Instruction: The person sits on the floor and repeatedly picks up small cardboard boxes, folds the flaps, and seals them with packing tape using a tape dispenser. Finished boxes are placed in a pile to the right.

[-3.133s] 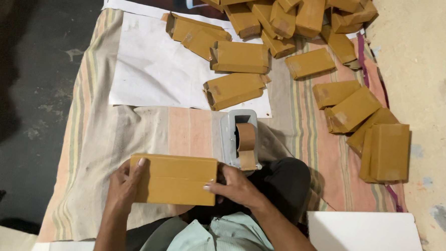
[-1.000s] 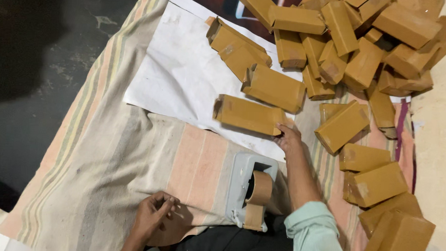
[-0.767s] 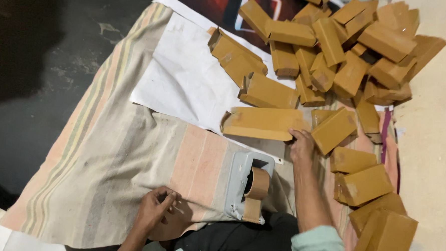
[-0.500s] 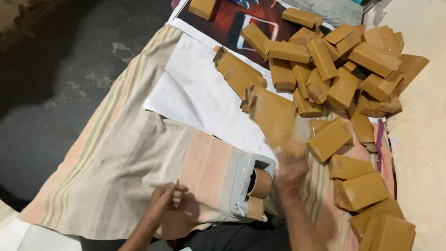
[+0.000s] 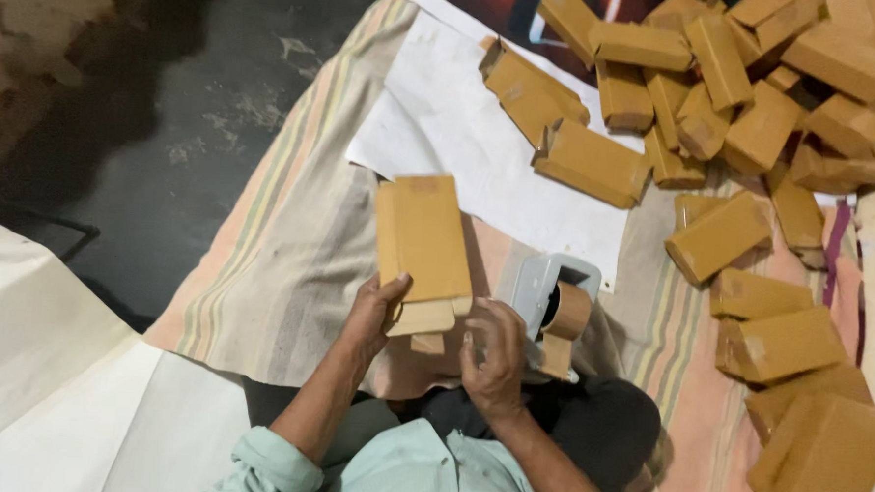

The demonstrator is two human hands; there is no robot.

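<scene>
The person sat at the near edge of a striped cloth and held one flat brown box between the hands. The box lay with its long axis running near to far, its far end leaning slightly to the left, and its open flap end pointed toward the person. The left hand gripped the near left corner, thumb on top and fingers under, so it was closed on the box. The right hand rested at the near right side, its fingers curled by the flaps; whether it actually pinched a flap could not be told.

The box hovered over the cloth, just near of a white paper sheet spread over the cloth's far part. Just right of the right hand stood a tape dispenser, grey with a brown roll, touching or nearly touching the hand.

Far and to the right lay a loose pile of like boxes, tumbled at many angles, some on the sheet and some on a dark mat beyond it. More boxes lay down the right side of the cloth, well apart from the hands. At the near left was more white paper on the dark floor.
</scene>
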